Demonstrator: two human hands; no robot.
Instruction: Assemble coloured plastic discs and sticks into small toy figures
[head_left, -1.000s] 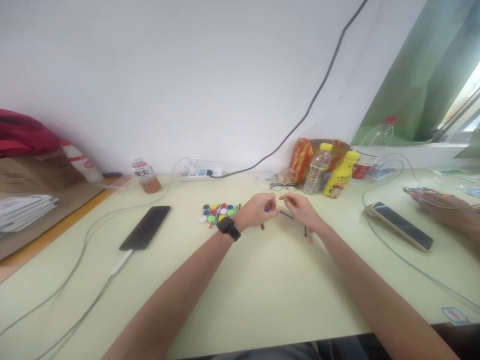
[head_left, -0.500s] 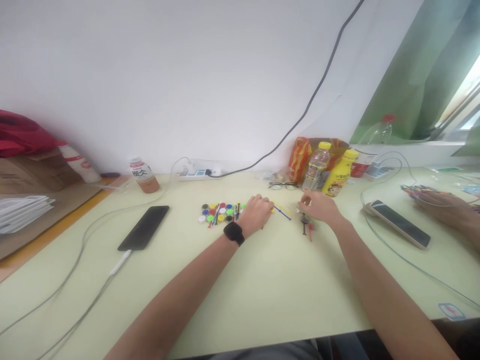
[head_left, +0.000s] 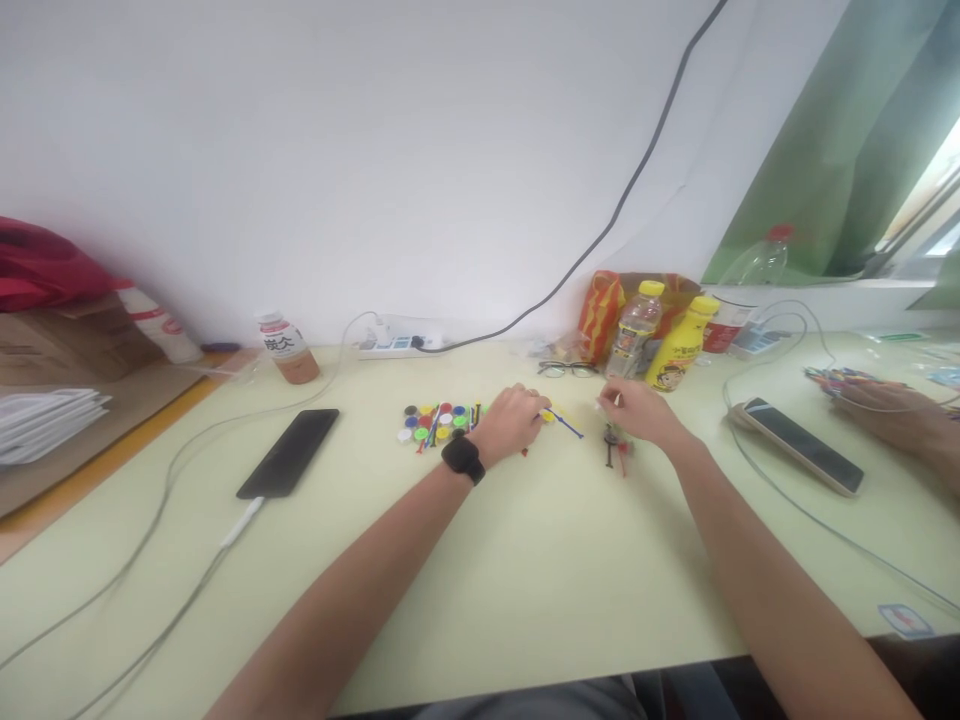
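Observation:
My left hand (head_left: pixel 512 422), with a black watch on its wrist, rests curled on the pale green table (head_left: pixel 480 590), fingertips touching a small yellow piece next to a thin blue stick (head_left: pixel 568 424). My right hand (head_left: pixel 637 411) is curled a little to the right and pinches a small pale stick near its fingertips. Dark and red sticks (head_left: pixel 616 452) lie just under it. A cluster of coloured caps and sticks (head_left: pixel 441 422) lies left of my left hand.
A black phone (head_left: pixel 290 452) on a white cable lies at left. A power strip (head_left: pixel 390 347), glasses (head_left: pixel 568 370), bottles (head_left: pixel 676 343) and a snack bag line the wall. Another person's hand (head_left: pixel 892 412) and a second phone (head_left: pixel 801 459) are at right.
Both hands came down from in front of me to the table and moved apart. The blue stick now lies on the table. My right hand has picked up a small pale stick.

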